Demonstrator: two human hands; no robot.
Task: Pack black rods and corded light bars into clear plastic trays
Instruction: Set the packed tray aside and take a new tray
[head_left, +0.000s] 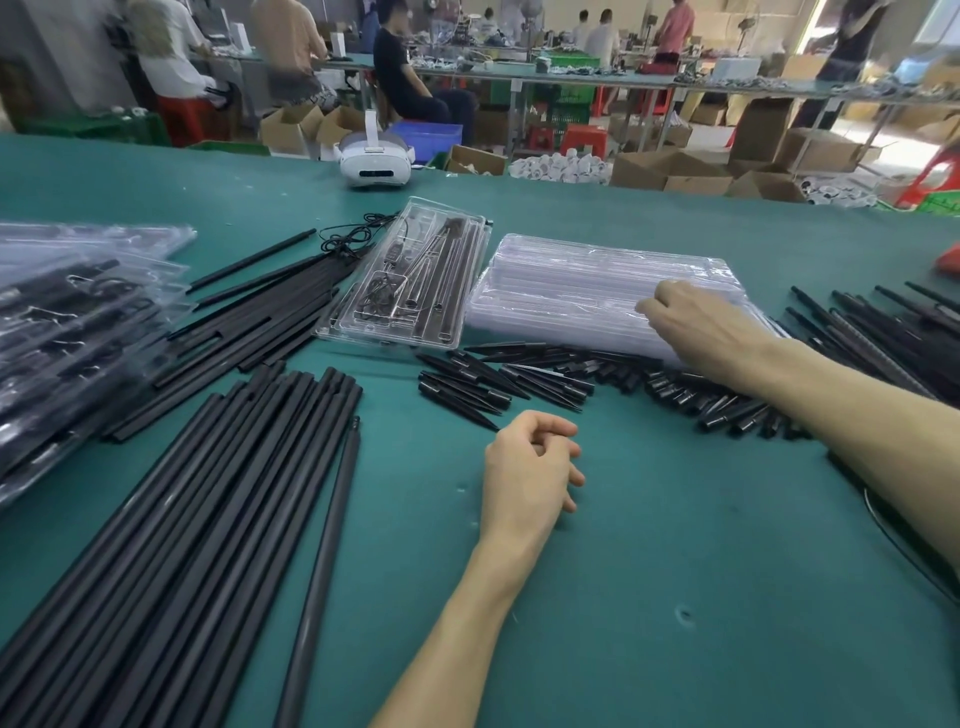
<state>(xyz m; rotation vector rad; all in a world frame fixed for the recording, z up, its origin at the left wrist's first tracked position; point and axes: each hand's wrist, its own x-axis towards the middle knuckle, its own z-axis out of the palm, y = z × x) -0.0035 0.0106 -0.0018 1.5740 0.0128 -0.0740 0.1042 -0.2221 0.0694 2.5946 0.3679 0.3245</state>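
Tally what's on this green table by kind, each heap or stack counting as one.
Heaps of long black rods: 3 (near left, mid left, far right)
Heap of short pointed black pieces: 1
Stacks of clear trays: 2 (empty, packed)
Single filled tray: 1
White headset: 1
Red object, cut off at right edge: 1
Total: 9

Bare forearms (857, 431), bare left hand (524, 467), right hand (696, 322).

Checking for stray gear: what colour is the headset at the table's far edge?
White; the headset shows best in the head view.
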